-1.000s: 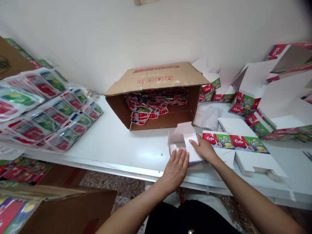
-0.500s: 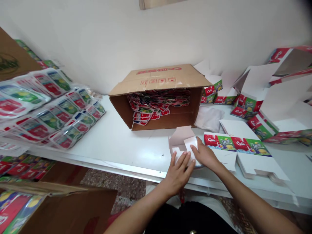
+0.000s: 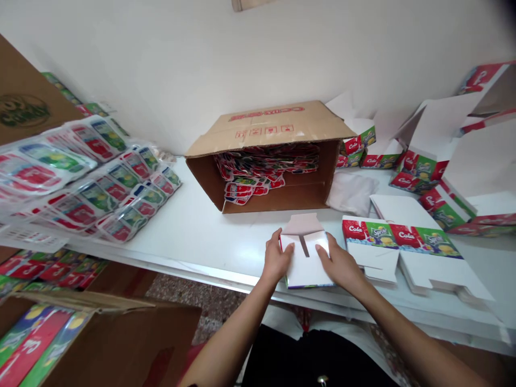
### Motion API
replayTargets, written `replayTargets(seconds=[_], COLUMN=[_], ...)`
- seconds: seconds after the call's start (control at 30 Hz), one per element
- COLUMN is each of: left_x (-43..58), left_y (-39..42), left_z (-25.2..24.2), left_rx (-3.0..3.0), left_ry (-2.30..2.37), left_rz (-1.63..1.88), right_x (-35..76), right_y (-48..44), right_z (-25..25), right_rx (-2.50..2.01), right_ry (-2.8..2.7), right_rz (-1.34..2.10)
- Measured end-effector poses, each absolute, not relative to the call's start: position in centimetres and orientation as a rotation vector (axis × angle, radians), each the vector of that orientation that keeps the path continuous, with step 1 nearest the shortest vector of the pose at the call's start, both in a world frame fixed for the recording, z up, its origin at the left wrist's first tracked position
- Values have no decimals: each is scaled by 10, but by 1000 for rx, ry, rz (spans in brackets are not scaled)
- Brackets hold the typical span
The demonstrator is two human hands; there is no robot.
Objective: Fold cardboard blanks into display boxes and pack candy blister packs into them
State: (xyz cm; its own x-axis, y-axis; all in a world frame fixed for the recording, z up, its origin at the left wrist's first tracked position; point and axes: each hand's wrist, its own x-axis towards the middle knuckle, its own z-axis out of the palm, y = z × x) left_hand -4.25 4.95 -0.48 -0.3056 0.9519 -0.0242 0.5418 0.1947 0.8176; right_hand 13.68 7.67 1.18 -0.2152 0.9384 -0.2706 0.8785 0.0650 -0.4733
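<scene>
A small white carton (image 3: 309, 271) lies at the front edge of the table, its inner flaps folded flat with a narrow gap between them and its far flap standing up. My left hand (image 3: 277, 257) grips the carton's left side, thumb on top. On the right side, my right hand (image 3: 338, 262) holds it the same way. Just right of that hand lie flat printed Cola and Sprite carton blanks (image 3: 403, 239). Behind the carton, an open cardboard box (image 3: 278, 201) on its side holds many red and green printed packets (image 3: 252, 188).
Plastic-wrapped strips of printed packets (image 3: 116, 193) are piled on the left. Partly folded cartons (image 3: 419, 169) stand at the right by the wall, near a clear plastic bag (image 3: 351, 192). Below the table, a cardboard box (image 3: 133, 338) holds printed cartons.
My left hand has moved from the carton's front flap to its left side. The inner flaps now lie folded down, and my right hand has shifted to the right side.
</scene>
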Motion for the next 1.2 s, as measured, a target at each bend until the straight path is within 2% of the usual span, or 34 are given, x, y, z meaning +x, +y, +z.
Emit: replayTargets(seconds=[0.2, 0.4, 0.5, 0.67, 0.87, 1.2], left_x=[-38, -44, -42, -47, -51, -44], left_y=[47, 43, 44, 37, -11, -22], left_z=[2, 3, 4, 0, 0, -1], left_rx=[1565, 1684, 1719, 1437, 1337, 1383], left_ry=[2035, 1967, 1920, 1749, 1496, 1574], left_rz=[844, 723, 695, 821, 1011, 1001], right_x=[140, 167, 170, 156, 151, 136], right_y=[73, 107, 135, 136, 107, 90], right_z=[12, 8, 22, 46, 29, 28], right_rx=[-1920, -1713, -1566, -1175, -1204, -1413], right_ry=[-2168, -1829, -1654, -2219, -2498, -2796], right_rz=[888, 1290, 1379, 1564, 1057, 527])
